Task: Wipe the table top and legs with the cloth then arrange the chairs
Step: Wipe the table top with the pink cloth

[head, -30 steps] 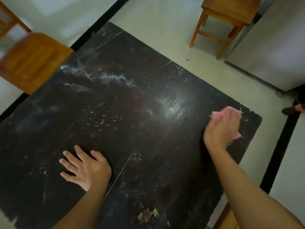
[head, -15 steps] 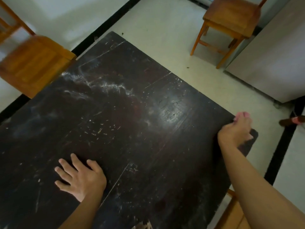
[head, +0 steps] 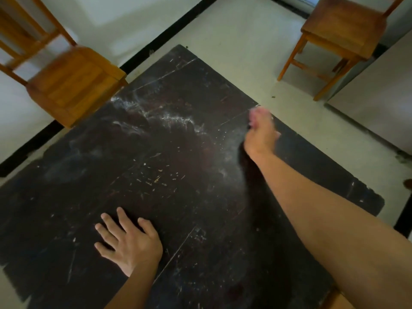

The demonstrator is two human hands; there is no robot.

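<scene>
Head view: pink cloth [head: 256, 114] pokes out beyond the curled, gripping fingers of the right hand [head: 261, 140] at the table [head: 178, 197] edge; left hand [head: 131, 244] lies flat, fingers spread.

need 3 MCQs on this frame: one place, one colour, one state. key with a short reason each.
1. Where is the right hand?
A) by the right edge of the table
B) on a chair seat
C) down at the floor

2. What colour is the cloth?
A) blue
B) pink
C) white

3. How is the left hand?
A) clenched in a fist
B) gripping a chair back
C) lying flat and open on the table

Key:
1 A: it sits over the dark top near that edge.
2 B: pink shows at the tip of the right hand's grip.
3 C: palm down on the wood, holding nothing.
</scene>
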